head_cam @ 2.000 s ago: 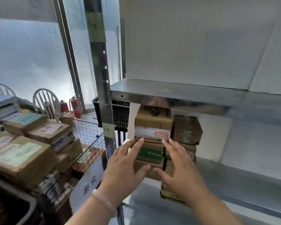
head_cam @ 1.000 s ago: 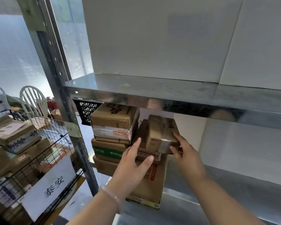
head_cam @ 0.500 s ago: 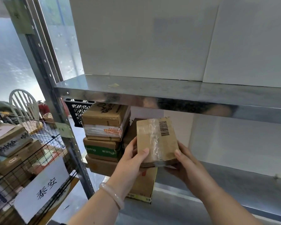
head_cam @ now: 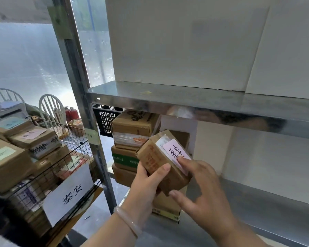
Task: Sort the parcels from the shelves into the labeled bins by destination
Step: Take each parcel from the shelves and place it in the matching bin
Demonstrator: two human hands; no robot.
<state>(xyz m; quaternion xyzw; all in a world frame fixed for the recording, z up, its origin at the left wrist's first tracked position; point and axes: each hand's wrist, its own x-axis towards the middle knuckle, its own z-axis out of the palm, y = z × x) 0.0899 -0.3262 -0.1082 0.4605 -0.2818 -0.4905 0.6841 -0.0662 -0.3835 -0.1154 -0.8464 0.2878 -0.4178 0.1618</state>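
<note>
I hold a small brown cardboard parcel [head_cam: 159,161] in front of the lower shelf, tilted, its pink handwritten label [head_cam: 175,152] facing up. My left hand [head_cam: 148,182] grips its left side, thumb across the front face. My right hand [head_cam: 198,186] has fingertips on the label's lower edge and the thumb under the parcel's near corner. Behind them a stack of parcels [head_cam: 132,136] stands on the lower shelf. A wire bin [head_cam: 48,172] at the left carries a white sign [head_cam: 70,193] with handwritten characters and holds several boxes.
The steel upper shelf [head_cam: 194,102] juts out just above the held parcel. A steel upright post [head_cam: 78,97] stands between shelf and wire bin. A black plastic crate [head_cam: 104,120] sits behind the stack. Two white chairs [head_cam: 50,109] and red extinguishers [head_cam: 70,113] stand far left.
The parcel has been turned over: the barcode side showed before, the pink label shows now. It has come further out from the shelf, and my right hand has moved onto the label.
</note>
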